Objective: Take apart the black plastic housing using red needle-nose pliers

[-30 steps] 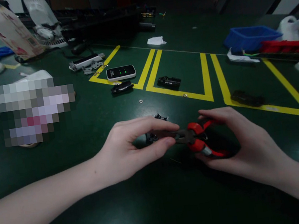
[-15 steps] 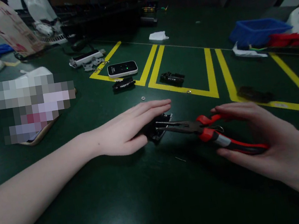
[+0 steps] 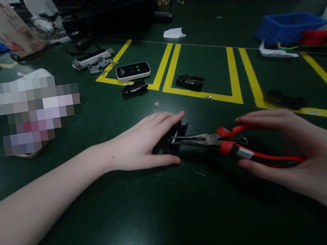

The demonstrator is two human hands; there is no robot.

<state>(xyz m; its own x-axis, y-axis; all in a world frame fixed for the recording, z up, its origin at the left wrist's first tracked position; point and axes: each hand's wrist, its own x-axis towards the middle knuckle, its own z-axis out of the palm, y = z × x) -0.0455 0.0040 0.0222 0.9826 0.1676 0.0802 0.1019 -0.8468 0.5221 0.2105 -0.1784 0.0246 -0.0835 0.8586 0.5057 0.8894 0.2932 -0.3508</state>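
Note:
My left hand holds a black plastic part against the green table, thumb on the near side and fingers over the far side. Much of the part is hidden under the fingers. My right hand grips red-and-black needle-nose pliers around their spread handles. Their jaws point left, with the tips at the black part and slightly apart. What lies between the tips is too small to make out. A thin metal pin lies just below the pliers.
Similar black parts lie around the yellow tape lines. Two small rings are nearby. A white-edged device shows green lights. Beyond are a blue bin and crumpled white paper; a blurred-out phone-like object sits left.
My left thumb has stretched out to the right along the part's near side. The pliers' handles are spread slightly wider, with their tips still at the part. The view has shifted slightly.

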